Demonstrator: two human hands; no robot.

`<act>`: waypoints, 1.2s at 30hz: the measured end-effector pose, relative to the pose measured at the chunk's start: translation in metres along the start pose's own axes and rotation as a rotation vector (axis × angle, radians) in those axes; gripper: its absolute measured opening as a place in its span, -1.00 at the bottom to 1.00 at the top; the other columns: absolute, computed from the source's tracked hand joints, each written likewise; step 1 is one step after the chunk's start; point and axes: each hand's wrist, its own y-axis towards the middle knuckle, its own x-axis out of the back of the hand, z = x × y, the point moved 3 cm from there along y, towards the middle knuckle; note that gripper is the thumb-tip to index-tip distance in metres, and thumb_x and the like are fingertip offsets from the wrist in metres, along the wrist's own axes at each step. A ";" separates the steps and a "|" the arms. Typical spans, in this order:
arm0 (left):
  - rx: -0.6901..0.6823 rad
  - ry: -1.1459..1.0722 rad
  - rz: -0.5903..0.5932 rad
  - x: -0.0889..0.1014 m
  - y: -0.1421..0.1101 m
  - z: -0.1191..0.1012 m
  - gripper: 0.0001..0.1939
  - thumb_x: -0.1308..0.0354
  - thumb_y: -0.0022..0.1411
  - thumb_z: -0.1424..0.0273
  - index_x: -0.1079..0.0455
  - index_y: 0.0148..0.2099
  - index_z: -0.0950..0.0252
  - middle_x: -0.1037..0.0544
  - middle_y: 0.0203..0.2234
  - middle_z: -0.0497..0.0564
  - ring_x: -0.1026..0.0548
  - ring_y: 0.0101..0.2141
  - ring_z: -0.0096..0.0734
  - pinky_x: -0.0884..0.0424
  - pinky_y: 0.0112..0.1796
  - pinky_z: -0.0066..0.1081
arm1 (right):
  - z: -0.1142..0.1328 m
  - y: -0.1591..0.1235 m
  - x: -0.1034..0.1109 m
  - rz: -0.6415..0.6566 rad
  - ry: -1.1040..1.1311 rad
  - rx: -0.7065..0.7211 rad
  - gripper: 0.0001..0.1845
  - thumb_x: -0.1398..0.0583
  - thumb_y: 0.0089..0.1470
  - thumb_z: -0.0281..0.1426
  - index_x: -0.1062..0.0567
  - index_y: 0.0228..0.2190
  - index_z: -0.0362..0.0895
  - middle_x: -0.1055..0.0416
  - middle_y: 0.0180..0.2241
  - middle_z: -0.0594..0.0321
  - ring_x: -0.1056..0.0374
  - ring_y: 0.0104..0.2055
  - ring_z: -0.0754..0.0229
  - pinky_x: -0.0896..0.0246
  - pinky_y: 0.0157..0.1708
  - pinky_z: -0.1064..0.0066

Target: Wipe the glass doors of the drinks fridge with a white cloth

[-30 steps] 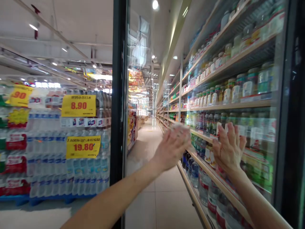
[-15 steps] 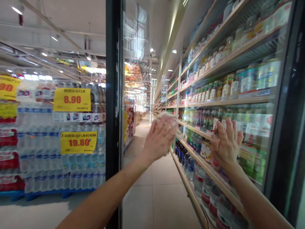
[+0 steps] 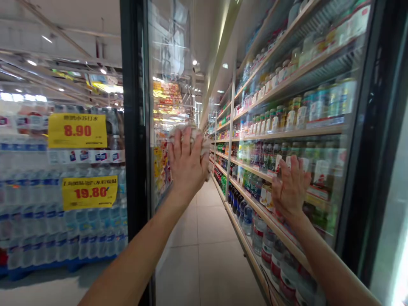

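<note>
Glass [image 3: 172, 63] in a black frame [image 3: 135, 127] takes up the middle and right of the view, upright, with both hands raised in front of it. Long shelves [image 3: 280, 135] show in the glass, running away on the right in several tiers; whether they are seen through it or mirrored, I cannot tell. Pale floor tiles [image 3: 207, 255] stretch off beside them. Outside the frame on the left, packs of clear bottles [image 3: 38, 221] with blue labels are stacked on a blue pallet [image 3: 73, 264], and darker bottles show near the top of the stack. Rows of drinks [image 3: 296, 117] fill the shelves, small ones on the middle tiers and bigger ones along the bottom. Two yellow signs hang on the stack, the upper sign [image 3: 77, 142] reading 8.90 and the lower sign [image 3: 89, 202] 19.80. The left hand [image 3: 186, 170] is at the left part of the glass, its fingers spread a little and laid over a cloth. The right hand [image 3: 291, 187] is well apart from it, empty, fingers spread and palm towards the glass, apparently resting on it. The cloth [image 3: 206, 146], pale and crumpled, is under the left hand, sticking out past the fingertips and along the thumb side.
</note>
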 end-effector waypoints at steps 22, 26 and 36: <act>-0.250 0.078 0.076 0.011 -0.019 0.012 -0.54 0.09 0.24 0.26 -0.06 0.17 0.17 -0.08 0.20 0.02 0.15 0.24 -0.20 0.08 0.15 -0.01 | -0.004 -0.004 -0.001 -0.056 0.064 0.013 -0.45 0.08 0.13 -0.25 -0.15 0.13 -0.14 0.01 0.21 0.01 0.15 0.26 -0.05 0.22 0.15 -0.02; -0.136 0.133 0.104 0.017 -0.025 0.030 -0.48 0.02 0.19 0.27 -0.06 0.18 0.29 -0.01 0.22 0.17 0.16 0.23 -0.02 0.07 0.13 0.06 | -0.002 -0.004 -0.001 -0.067 0.064 0.021 -0.45 0.08 0.13 -0.25 -0.17 0.12 -0.17 0.01 0.21 -0.02 0.14 0.26 -0.07 0.21 0.15 -0.04; -0.065 0.149 0.068 0.022 -0.052 0.046 -0.47 0.01 0.18 0.26 -0.08 0.18 0.23 -0.01 0.22 0.14 0.16 0.24 -0.07 0.06 0.13 0.01 | -0.001 -0.004 0.000 -0.064 0.062 -0.003 -0.46 0.05 0.12 -0.28 -0.17 0.12 -0.17 0.00 0.20 0.00 0.13 0.25 -0.06 0.20 0.15 -0.04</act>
